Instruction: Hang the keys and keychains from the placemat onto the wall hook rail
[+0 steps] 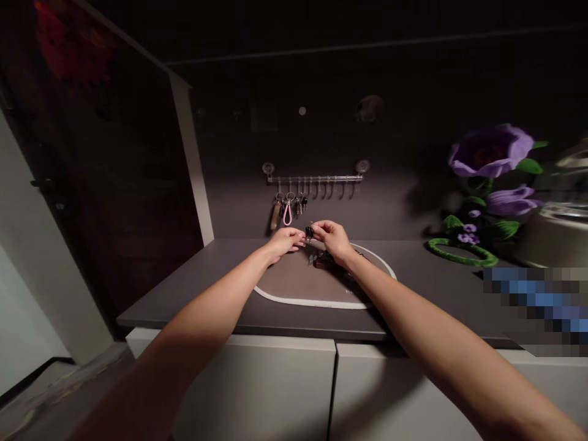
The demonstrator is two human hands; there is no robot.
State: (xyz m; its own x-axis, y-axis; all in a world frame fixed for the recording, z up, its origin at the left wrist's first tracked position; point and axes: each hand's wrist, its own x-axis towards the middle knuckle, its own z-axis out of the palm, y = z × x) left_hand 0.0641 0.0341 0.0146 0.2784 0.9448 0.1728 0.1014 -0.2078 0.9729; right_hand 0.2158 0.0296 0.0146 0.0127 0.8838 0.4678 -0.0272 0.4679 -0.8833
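Over the mat, my right hand [334, 240] pinches a small bunch of dark-headed keys [309, 233], which hangs from its fingertips. My left hand [285, 242] is just to the left, its fingers closed together and their tips close against the bunch; whether they grip part of it I cannot make out. Below the hands, more keys [312, 260] and a brown key holder [320, 261] lie on the brown white-rimmed mat [285, 283], partly covered by my right hand and forearm.
A clear hook rail [316, 179] is fixed to the wall. From its left hooks hang a brown fob [275, 215], a pink loop [287, 213] and several keys [301, 204]. Purple flowers [491, 153] and a lamp stand right on the grey counter [193, 294]; a dark door [101, 165] is left.
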